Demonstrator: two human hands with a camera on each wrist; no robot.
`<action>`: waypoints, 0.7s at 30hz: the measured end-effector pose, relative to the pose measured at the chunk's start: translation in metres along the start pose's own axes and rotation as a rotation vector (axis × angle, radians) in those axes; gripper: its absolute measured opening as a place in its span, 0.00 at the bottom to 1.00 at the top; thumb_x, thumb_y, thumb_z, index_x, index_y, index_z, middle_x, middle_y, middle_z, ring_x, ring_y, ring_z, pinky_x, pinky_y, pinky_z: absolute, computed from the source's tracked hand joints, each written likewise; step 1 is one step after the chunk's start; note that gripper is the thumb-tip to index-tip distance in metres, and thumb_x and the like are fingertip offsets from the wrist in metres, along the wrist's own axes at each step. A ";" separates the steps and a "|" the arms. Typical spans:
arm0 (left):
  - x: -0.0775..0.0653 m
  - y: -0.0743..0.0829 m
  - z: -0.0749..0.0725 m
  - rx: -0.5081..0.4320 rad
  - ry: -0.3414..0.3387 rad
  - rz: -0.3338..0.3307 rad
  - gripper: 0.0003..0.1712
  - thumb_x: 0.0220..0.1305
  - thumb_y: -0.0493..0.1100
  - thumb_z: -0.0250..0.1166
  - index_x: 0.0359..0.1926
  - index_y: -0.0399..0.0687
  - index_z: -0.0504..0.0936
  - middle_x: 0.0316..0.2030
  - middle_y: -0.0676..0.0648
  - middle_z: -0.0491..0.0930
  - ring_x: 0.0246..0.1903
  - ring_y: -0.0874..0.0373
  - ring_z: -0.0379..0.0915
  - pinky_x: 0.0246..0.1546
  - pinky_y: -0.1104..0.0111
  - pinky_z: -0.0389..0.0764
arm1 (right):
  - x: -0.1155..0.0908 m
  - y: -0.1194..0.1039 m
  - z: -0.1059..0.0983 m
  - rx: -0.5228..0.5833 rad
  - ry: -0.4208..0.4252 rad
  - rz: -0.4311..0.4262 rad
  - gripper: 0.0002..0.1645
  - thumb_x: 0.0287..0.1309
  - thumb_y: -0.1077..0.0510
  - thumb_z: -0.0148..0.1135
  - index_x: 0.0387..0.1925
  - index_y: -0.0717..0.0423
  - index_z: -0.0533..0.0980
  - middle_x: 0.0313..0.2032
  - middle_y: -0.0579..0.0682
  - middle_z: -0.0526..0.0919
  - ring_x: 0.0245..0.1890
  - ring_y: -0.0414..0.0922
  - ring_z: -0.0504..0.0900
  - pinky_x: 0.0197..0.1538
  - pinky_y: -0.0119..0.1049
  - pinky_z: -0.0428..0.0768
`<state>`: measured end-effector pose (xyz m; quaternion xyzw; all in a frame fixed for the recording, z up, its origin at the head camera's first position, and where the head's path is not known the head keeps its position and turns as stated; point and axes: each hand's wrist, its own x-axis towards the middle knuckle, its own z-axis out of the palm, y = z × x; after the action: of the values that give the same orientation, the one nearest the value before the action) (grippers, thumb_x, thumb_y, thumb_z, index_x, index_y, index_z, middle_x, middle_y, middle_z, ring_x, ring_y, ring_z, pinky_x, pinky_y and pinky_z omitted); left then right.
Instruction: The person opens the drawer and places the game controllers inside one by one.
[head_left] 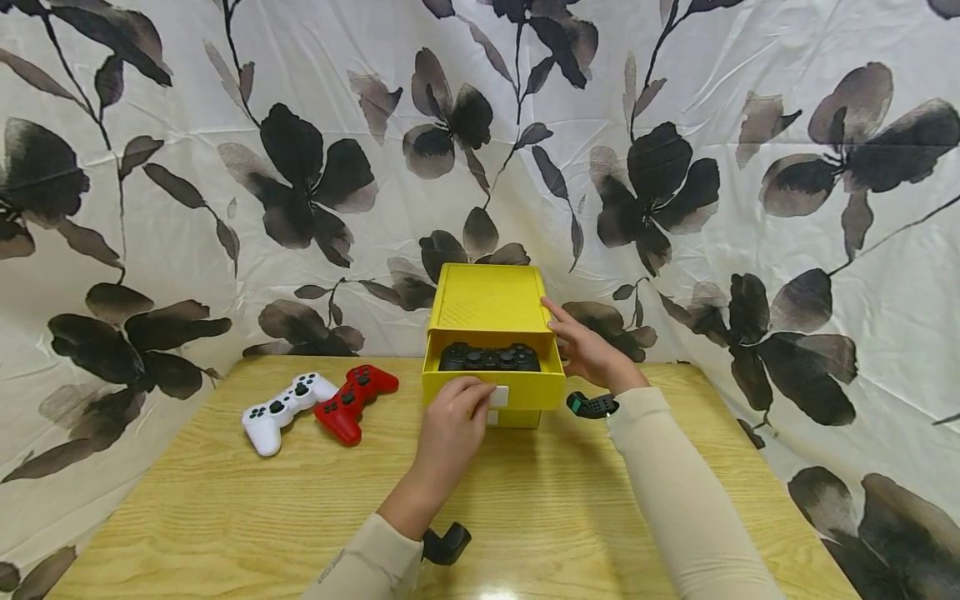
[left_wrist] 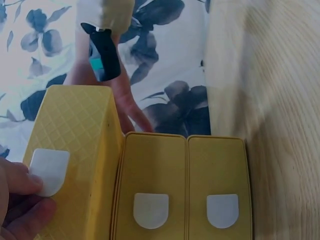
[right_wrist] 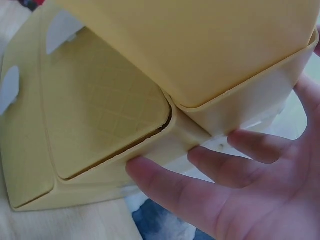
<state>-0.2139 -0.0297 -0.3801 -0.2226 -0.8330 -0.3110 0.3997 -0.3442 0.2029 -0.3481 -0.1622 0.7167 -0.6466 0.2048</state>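
Note:
A yellow drawer unit (head_left: 491, 297) stands on the table, its top drawer (head_left: 536, 392) pulled out toward me. Inside that drawer lies a black game controller (head_left: 489, 357). My left hand (head_left: 453, 421) pinches the white tab (left_wrist: 50, 171) on the drawer's front between thumb and fingers. With fingers extended, my right hand (head_left: 592, 350) braces the unit's right side; in the right wrist view its fingertips (right_wrist: 142, 170) touch the side wall. Below, two lower drawers (left_wrist: 152, 172) are closed, each with its own white tab.
To the left on the wooden table (head_left: 225, 517) lie a white game controller (head_left: 285, 408) and a red game controller (head_left: 354, 402), touching or overlapping at their grips. Behind the table hangs a floral cloth (head_left: 525, 192). Each wrist carries a black device (head_left: 592, 406).

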 end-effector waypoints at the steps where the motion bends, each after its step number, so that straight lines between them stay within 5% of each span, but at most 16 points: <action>1: 0.001 0.000 0.000 0.000 -0.001 -0.002 0.09 0.53 0.30 0.71 0.37 0.41 0.88 0.35 0.47 0.84 0.37 0.56 0.81 0.41 0.69 0.84 | 0.000 0.000 0.000 -0.001 -0.002 0.001 0.34 0.74 0.44 0.36 0.74 0.22 0.39 0.77 0.51 0.41 0.74 0.67 0.47 0.62 0.72 0.61; 21: 0.018 -0.016 0.017 0.042 0.023 0.004 0.07 0.55 0.31 0.69 0.36 0.41 0.88 0.33 0.46 0.83 0.35 0.54 0.81 0.39 0.68 0.84 | 0.003 -0.010 0.001 -0.111 0.031 0.044 0.38 0.68 0.48 0.38 0.74 0.23 0.40 0.77 0.51 0.37 0.72 0.70 0.48 0.60 0.71 0.65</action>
<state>-0.2435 -0.0266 -0.3792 -0.2125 -0.8343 -0.2953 0.4143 -0.3467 0.1991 -0.3388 -0.1475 0.7581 -0.6035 0.1983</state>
